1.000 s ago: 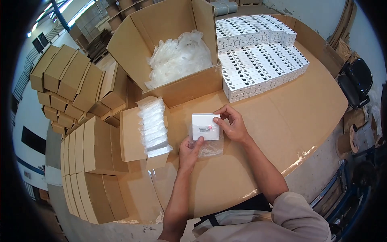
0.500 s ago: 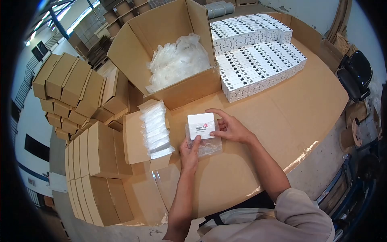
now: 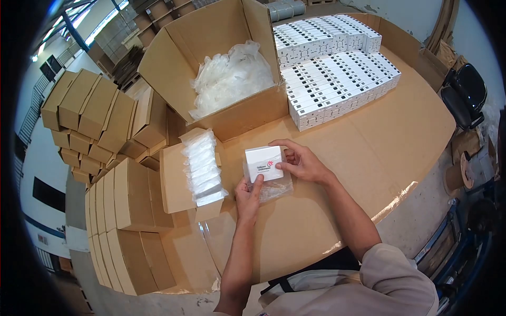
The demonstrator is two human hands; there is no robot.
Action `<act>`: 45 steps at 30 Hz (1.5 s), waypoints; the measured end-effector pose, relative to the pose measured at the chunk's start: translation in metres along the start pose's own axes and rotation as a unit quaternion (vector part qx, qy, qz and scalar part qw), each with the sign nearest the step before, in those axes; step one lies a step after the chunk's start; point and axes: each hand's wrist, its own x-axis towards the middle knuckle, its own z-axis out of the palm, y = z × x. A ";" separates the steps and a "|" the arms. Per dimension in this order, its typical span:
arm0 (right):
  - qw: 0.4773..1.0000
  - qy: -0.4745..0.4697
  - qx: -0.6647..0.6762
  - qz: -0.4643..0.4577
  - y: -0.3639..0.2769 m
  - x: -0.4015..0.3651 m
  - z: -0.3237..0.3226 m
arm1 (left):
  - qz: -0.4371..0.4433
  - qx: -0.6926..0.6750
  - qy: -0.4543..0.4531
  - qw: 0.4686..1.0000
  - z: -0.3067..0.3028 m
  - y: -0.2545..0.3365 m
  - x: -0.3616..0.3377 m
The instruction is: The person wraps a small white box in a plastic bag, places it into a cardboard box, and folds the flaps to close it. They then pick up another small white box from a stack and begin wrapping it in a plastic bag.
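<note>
A small white box (image 3: 262, 156) with a red logo and dark lettering sits partly inside a clear plastic bag (image 3: 275, 193). My left hand (image 3: 249, 196) grips its lower left edge, thumb on the front and fingers behind. At the upper right, my right hand (image 3: 304, 164) pinches the same box with the thumb on its face. Left of my hands stands an opened brown carton (image 3: 176, 184), holding a row of bagged white boxes (image 3: 203, 168).
A large open carton (image 3: 247, 113) full of clear plastic bags (image 3: 232, 76) stands behind. White printed boxes (image 3: 342, 87) are stacked at the back right. Brown cartons (image 3: 129, 197) are piled at left. A black chair (image 3: 466, 97) is beyond the cardboard-covered table (image 3: 363, 152).
My right thumb has shifted slightly up and right along the box. The bag looks a little higher over the box's lower part. The left hand has hardly moved.
</note>
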 end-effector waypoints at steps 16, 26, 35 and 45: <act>0.999 0.023 -0.012 -0.031 0.005 0.001 0.001 | 0.007 0.061 0.020 0.998 0.003 0.004 -0.001; 0.998 -0.003 -0.055 0.019 0.002 -0.001 -0.004 | 0.022 0.056 0.018 0.998 0.001 -0.002 0.000; 0.998 0.030 -0.050 -0.011 -0.007 -0.002 0.003 | 0.059 0.041 0.039 0.997 0.002 -0.003 -0.001; 0.997 0.075 0.016 -0.021 0.001 -0.001 0.018 | 0.101 0.031 0.055 0.993 -0.002 -0.004 -0.001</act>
